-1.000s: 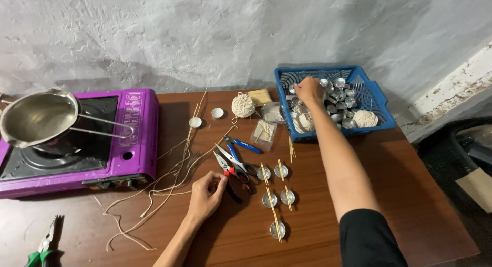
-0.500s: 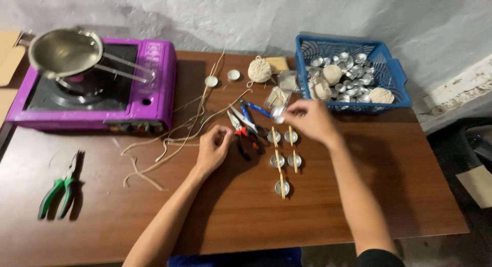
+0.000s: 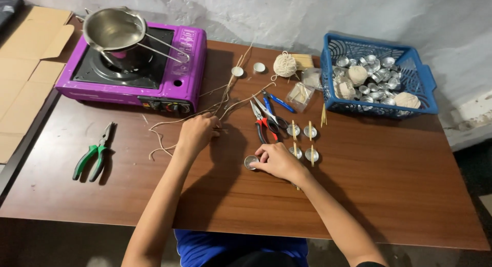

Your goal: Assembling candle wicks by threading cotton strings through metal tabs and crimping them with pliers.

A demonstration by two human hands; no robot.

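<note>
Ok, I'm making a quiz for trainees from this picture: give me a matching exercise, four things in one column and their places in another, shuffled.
Things:
1. green-handled pliers
2. metal pot
3. small tin cup
4. ball of string

Places:
A. on the purple stove
B. at the right hand
C. near the table's left edge
D. beside the blue basket, on its left

Pairs: 1-C, 2-A, 3-B, 4-D
</note>
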